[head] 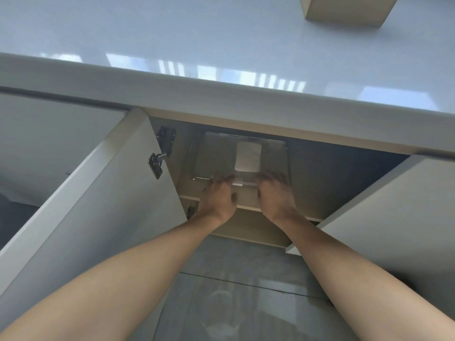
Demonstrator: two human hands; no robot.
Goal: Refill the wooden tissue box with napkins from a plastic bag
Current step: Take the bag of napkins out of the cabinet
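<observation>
Left cabinet door [105, 193]: white, swung open, hinge [161, 153] showing.
Left hand [218, 195]: fingers reach onto the near edge of the plastic bag [221, 153]; blurred, so I cannot tell whether they grip it.
Plastic bag: clear, flat on the cabinet shelf [246, 199], white napkins [248, 156] inside.
Right hand [274, 193]: the same, at the bag's right near corner.
Right cabinet door [394, 217]: open.
Wooden tissue box [344, 8]: on the glossy white countertop [172, 40], far right, well apart from the bag.
Progress: early, I judge; bag not yet out, box unfilled.
Floor [246, 291]: grey tile.
</observation>
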